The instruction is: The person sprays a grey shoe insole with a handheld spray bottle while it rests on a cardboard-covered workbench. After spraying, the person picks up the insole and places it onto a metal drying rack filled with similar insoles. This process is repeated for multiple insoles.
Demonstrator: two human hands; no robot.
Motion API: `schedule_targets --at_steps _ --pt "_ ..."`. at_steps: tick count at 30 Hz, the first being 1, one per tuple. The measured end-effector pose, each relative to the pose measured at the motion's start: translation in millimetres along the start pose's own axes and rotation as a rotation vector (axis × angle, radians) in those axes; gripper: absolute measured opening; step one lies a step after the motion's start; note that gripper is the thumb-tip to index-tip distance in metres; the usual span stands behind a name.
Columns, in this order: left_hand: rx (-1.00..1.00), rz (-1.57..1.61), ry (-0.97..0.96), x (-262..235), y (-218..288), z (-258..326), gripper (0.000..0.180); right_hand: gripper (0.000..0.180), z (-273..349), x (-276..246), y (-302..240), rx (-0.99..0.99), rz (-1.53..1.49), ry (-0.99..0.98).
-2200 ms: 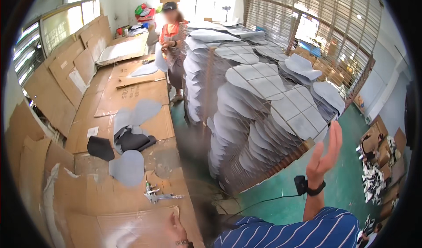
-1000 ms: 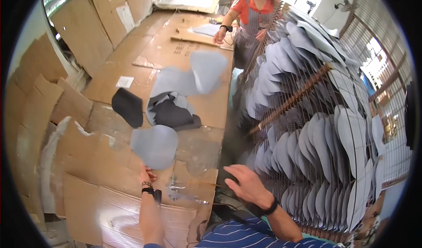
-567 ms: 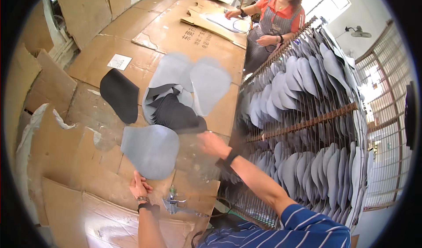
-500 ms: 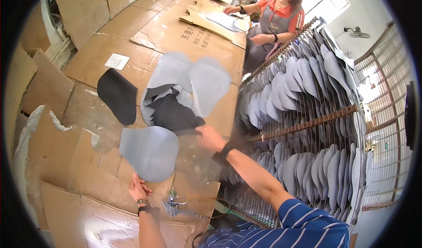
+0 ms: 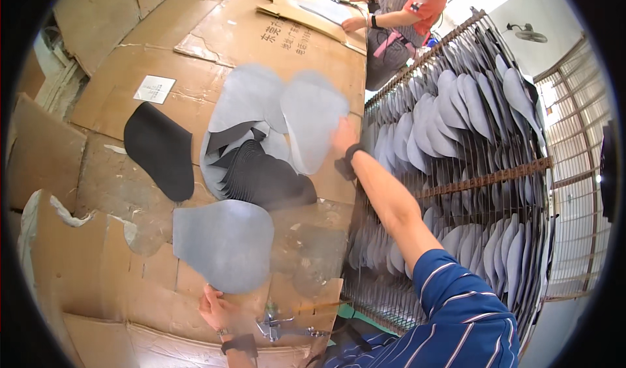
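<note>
My left hand (image 5: 216,309) is at the lower edge of a grey rounded sheet piece (image 5: 225,244) lying flat on the cardboard, its fingertips closed on that edge. My right hand (image 5: 342,136), smeared by motion, reaches the right edge of a pale grey piece (image 5: 314,117); whether its fingers grip it cannot be made out. Left of that piece lie more pale grey pieces (image 5: 244,97) and a fanned stack of black pieces (image 5: 264,176). A single black piece (image 5: 160,149) rests farther left.
A metal spray gun (image 5: 272,325) lies beside my left wrist. On my right stands a wire rack (image 5: 482,172) hung with many grey pieces. A white paper label (image 5: 154,89) lies on the cardboard-covered table (image 5: 124,205). A co-worker (image 5: 404,19) stands at the far end.
My right hand has moved from the black stack's right end up to the pale grey piece. My left hand stays at the grey piece's lower edge. The co-worker has turned toward the table.
</note>
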State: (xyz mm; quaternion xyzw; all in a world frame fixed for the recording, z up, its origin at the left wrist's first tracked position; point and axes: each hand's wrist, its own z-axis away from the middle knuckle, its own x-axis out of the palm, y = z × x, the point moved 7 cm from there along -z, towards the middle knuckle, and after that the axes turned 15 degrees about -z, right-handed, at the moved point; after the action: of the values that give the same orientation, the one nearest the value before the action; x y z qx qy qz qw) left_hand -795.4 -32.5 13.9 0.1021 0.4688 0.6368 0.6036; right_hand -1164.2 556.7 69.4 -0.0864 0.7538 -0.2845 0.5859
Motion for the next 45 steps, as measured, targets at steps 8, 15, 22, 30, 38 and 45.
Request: schedule_targets --at_steps 8,15,22,30,38,45 --pt "-0.026 -0.031 -0.032 -5 11 7 0.057 0.058 -93 16 -4 -0.246 0.284 0.024" --pt "-0.028 -0.058 -0.017 -10 4 5 0.056 0.055 -92 27 -28 -0.213 0.405 -0.017" --pt "-0.037 -0.043 -0.130 -5 6 10 0.052 0.031 -74 -18 -25 -0.254 0.158 -0.108" --pt "0.083 -0.038 -0.189 -4 44 35 0.063 0.049 50 -156 -130 0.101 -0.679 -0.191" --pt "0.175 -0.075 -0.405 23 102 75 0.064 0.056 306 -385 -200 0.232 -1.602 -0.072" --pt "0.401 0.015 -0.851 79 159 287 0.061 0.056 486 -507 -222 0.153 -1.446 0.073"
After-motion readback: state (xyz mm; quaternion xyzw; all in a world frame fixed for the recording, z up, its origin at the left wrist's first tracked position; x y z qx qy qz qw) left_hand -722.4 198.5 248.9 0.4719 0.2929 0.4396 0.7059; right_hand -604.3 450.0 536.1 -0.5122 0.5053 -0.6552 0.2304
